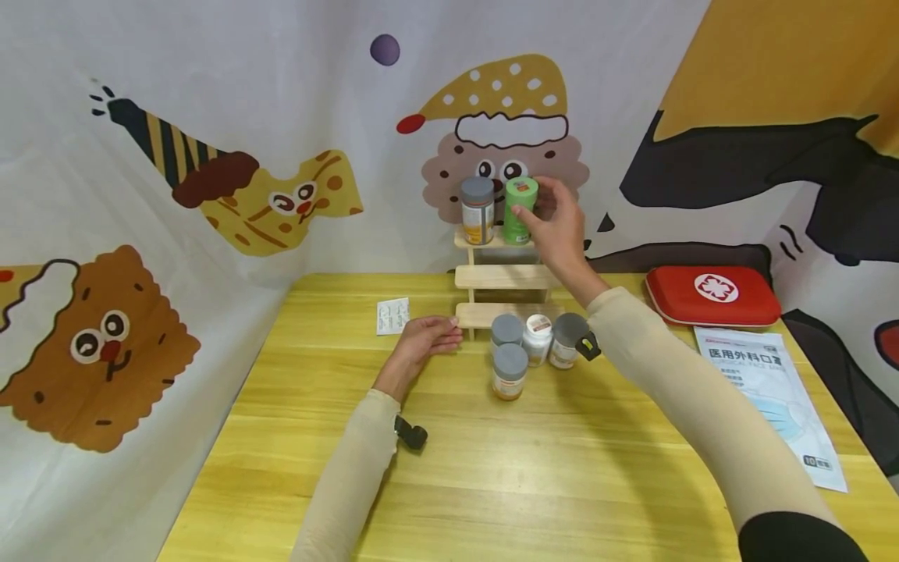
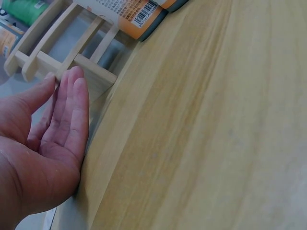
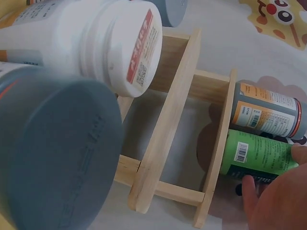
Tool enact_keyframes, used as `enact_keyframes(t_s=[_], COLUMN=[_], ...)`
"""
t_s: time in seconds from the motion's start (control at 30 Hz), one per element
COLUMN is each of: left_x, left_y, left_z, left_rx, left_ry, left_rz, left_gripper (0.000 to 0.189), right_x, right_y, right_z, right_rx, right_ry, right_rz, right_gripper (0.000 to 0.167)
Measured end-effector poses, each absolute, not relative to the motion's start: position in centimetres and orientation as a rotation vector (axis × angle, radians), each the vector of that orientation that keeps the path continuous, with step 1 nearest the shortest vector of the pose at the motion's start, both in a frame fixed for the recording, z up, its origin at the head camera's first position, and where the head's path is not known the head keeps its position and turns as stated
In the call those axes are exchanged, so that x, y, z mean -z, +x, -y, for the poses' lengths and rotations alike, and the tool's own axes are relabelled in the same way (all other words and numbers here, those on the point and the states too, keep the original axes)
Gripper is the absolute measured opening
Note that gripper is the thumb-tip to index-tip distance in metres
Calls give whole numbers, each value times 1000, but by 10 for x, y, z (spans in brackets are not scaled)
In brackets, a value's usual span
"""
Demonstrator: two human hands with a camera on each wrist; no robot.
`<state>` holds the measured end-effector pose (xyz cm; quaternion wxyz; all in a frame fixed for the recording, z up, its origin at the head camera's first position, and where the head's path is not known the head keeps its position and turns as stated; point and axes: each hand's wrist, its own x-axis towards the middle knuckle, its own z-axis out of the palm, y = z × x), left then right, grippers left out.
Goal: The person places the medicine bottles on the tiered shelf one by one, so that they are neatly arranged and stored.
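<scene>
On the top shelf of a three-step wooden rack [image 1: 502, 276], my right hand [image 1: 562, 234] grips a green cylindrical bottle [image 1: 517, 222] between thumb and fingers. Its base meets the shelf, beside a grey-capped bottle [image 1: 477, 218] with an orange and white label. My left hand [image 2: 53, 139] has its thumb and fairly straight fingers at the left end of the lowest shelf, lightly pinching it. In front of the rack stand a white bottle [image 3: 129, 48] and several grey-capped bottles [image 1: 509, 375]; in the right wrist view a grey cap [image 3: 62, 153] looms close.
A foil blister pack [image 1: 392, 316] lies left of the rack. To the right are a red first-aid case [image 1: 712, 297] and a face mask packet [image 1: 772, 406] on the wooden table [image 1: 449, 484]. A printed cloth [image 1: 316, 78] hangs behind.
</scene>
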<state>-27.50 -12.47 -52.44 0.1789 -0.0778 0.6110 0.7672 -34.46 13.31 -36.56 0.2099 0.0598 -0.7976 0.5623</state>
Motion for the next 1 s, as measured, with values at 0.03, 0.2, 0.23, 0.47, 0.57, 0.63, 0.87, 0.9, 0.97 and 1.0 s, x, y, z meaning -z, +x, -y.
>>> enact_keyframes(t_s=[0.03,0.2,0.23,0.47,0.57,0.63,0.87,0.9,0.97,1.0], left_x=[524,524,524,525,526,526,526,526,526,526], left_y=[-275,-274,-274,-275,-275,-276,-276,-276,-276,-275], left_z=[125,124,124,125,124,123,122,122,122,122], left_rx=[-2170,-2179,-2181,-2186,-2188,-2188,-2177,-2179,-2183,-2184], left_ry=[-219,-220,-218,-222,-229,-231,-198,-196,-202,-207], left_rz=[-1727,-1720,-1719,-1717,-1726,-1731,-1740,-1741,-1740,-1736], left_gripper=[17,15,15,15,17,18,19,19,18,17], right_x=[366,368,369,373,375,376,377,377,378,378], right_y=[-345,-344,-343,-333,-327,-322,-301,-298,-291,-287], right_z=[-133,-133,-134,-141,-147,-151,-163,-164,-164,-164], right_rx=[-1547,-1478,-1469,-1489,-1491,-1499,-1524,-1532,-1540,-1545], right_ry=[167,191,200,236,228,232,263,272,294,306], right_rz=[2226,2251,2252,2239,2246,2245,2266,2265,2262,2262], right_gripper=[57,59,59,63,64,64,64,64,63,64])
